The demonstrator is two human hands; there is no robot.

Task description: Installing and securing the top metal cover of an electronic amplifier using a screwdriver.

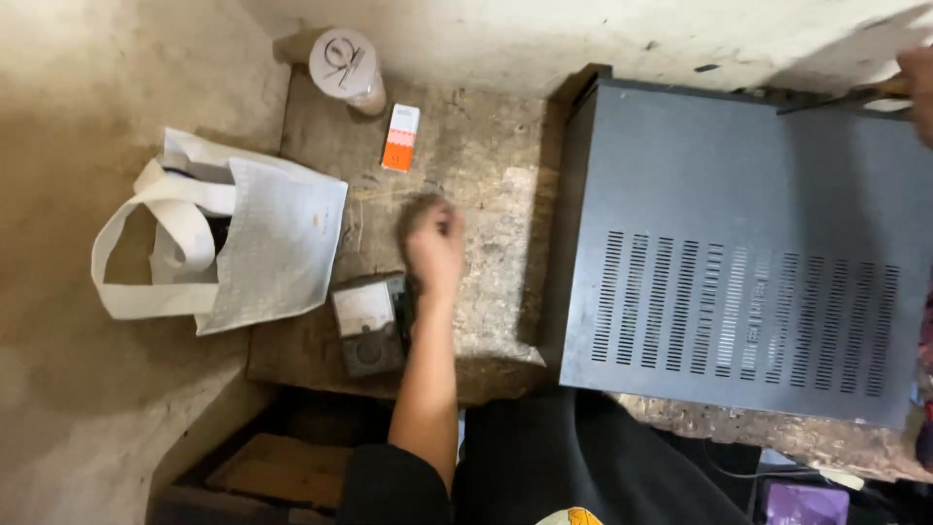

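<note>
Far left, a white tote bag (228, 243) slumped on the worn stone ledge (486, 165), untouched; behind it a white cylindrical container (347, 66) and a small orange-and-white box (400, 137). Next, an analog meter (367, 324) lying flat, just beside the left hand (434, 248), which is blurred and seemingly closed over the ledge, grip impossible to tell. Further right, a grey vented metal case (739, 253), cover still on. At the far right edge, the right hand (916, 83) clasping a thin dark tool (841, 100) at the case's rear edge. Judged barely begun.
</note>
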